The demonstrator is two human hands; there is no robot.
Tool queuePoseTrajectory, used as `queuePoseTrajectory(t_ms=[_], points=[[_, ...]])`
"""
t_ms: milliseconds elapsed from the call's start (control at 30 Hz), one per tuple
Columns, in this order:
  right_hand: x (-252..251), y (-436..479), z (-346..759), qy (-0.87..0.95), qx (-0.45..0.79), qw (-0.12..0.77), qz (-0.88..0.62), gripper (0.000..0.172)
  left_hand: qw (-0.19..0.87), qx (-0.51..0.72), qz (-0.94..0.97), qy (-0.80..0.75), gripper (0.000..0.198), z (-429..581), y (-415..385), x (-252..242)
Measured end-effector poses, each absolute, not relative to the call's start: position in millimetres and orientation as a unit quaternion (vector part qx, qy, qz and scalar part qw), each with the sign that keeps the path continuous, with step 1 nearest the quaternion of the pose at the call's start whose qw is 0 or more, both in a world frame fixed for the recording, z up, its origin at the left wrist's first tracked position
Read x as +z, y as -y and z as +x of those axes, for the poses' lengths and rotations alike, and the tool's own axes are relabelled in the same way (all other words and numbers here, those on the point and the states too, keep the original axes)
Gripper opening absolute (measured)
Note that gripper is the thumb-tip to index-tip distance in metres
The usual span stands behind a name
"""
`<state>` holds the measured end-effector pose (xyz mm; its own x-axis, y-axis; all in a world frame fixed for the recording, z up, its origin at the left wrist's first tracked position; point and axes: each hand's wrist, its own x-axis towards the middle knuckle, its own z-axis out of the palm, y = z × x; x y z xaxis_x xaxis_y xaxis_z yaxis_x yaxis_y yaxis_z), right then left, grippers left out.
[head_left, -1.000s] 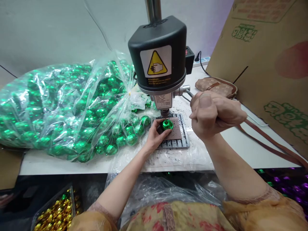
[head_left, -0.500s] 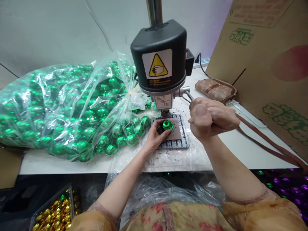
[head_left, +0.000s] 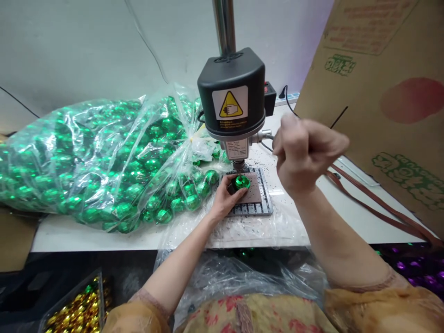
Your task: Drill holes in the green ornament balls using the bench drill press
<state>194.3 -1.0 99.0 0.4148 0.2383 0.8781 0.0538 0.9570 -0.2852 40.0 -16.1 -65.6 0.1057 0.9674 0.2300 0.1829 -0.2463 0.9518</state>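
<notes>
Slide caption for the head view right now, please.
Left hand holds a faceted green ball beneath a drill press, right hand closed on its lever.

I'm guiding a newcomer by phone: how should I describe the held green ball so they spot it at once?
Find the black drill head, then look straight down to the slotted plate. On the board there, the left hand grips the green ball. Unlike the many green balls heaped to its left, it alone is held, under the drill head.
</notes>
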Motion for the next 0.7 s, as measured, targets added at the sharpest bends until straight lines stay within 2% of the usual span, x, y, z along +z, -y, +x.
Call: queuePoseTrajectory(t_ms=[133, 233, 467, 567, 700], points=[[132.1, -10.2, 194.1, 0.53, 0.108, 0.824, -0.168, 0.049, 0.351, 0.495, 0.622, -0.494, 0.047, 41.5, 23.6, -59.8], [139.2, -14.9, 196.0, 0.545, 0.12, 0.802, -0.211, 0.052, 0.281, 0.497, 0.646, -0.506, 0.042, 41.6, 48.7, -53.6], [135.2, -15.2, 194.5, 0.548, 0.074, 0.797, -0.243, 0.056, 0.237, 0.422, 0.802, -0.35, 0.039, 25.0, 105.3, -42.2], [135.2, -16.9, 194.4, 0.549, 0.056, 0.798, -0.243, 0.055, 0.156, 0.453, 0.767, -0.427, 0.019, 9.3, 65.7, -36.1], [134.9, -15.4, 195.9, 0.551, 0.076, 0.801, -0.223, 0.051, 0.069, 0.384, 0.722, -0.572, 0.022, -6.9, -30.5, -31.9]])
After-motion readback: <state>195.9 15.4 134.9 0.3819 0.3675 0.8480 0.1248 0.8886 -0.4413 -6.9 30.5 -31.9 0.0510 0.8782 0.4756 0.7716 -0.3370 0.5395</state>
